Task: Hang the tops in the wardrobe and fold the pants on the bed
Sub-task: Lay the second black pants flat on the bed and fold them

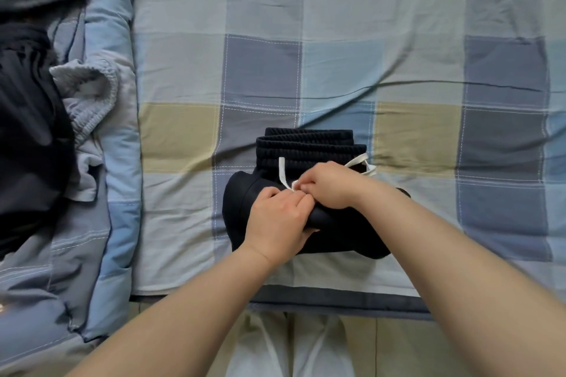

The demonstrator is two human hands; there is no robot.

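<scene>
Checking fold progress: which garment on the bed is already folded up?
The black pants with the white drawstring, under both hands; the grey pants and dark clothes at left lie crumpled.

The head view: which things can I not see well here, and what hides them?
- Black pants, head view: the near part lies under the left hand and right hand.
- White drawstring: its ends vanish between the fingers.
- Dark clothes: cut off by the left edge, so tops or pants cannot be told.
- Grey pants: partly under the dark clothes.
- Wardrobe: not in view.
</scene>
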